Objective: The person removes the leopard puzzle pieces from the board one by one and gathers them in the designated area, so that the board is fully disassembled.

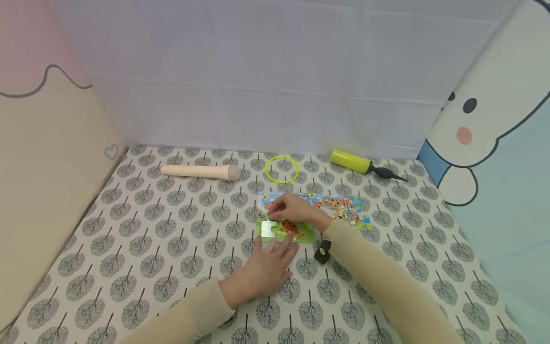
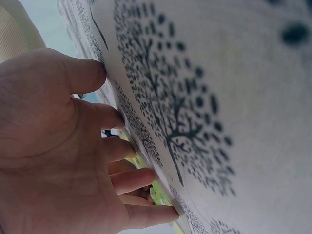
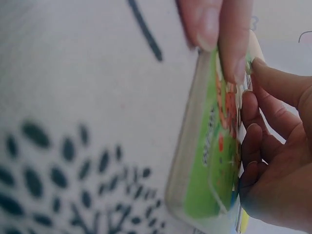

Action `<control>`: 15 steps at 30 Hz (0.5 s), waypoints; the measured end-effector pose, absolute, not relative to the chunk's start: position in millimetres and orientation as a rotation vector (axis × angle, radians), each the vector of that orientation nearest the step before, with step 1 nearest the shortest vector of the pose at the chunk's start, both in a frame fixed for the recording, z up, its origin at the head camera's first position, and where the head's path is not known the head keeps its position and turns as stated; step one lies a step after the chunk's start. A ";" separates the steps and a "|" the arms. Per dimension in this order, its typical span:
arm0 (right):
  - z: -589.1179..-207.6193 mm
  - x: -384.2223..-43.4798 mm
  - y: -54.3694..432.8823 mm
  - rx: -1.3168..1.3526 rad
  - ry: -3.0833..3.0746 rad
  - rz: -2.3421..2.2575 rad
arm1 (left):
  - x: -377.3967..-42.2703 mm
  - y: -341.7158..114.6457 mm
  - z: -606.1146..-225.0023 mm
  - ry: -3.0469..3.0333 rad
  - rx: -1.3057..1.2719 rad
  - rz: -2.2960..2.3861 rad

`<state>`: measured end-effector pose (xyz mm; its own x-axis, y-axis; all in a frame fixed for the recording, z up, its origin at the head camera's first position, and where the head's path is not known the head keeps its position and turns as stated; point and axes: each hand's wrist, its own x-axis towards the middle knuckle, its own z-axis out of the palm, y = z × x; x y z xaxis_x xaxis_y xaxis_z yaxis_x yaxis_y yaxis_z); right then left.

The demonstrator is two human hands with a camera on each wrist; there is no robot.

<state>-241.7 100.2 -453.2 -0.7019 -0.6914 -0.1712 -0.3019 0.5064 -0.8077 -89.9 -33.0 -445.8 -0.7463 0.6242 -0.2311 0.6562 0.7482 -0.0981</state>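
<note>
A puzzle board (image 1: 307, 231) with a green border and an orange spotted animal lies on the patterned cloth, a pale patch showing at its lower left. My left hand (image 1: 268, 270) has its fingers spread and straight, the fingertips resting on the board's near edge. Over the upper part of the board, my right hand (image 1: 296, 209) pinches a small puzzle piece between thumb and forefinger. The right wrist view shows a sliver of green (image 3: 249, 63) at those fingertips; most of the piece is hidden. Loose puzzle pieces (image 1: 354, 220) lie to the right of the board.
Behind the board lies a yellow-green ring (image 1: 282, 181). A pale stick with a grey end (image 1: 195, 171) is at back left, and a yellow hand pump (image 1: 350, 161) with a black nozzle at back right. A small black object (image 1: 322, 252) sits beside the right sleeve.
</note>
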 end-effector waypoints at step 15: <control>-444.0 -247.7 114.1 -0.642 2.187 -1.295 | -88.9 -31.8 -446.4 2.776 1.008 -0.292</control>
<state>-247.7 114.1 -444.0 -0.7556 -0.6272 -0.1891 -0.1356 0.4322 -0.8915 -88.9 -31.8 -446.4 -0.7560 0.6136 -0.2278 0.6476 0.7518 -0.1240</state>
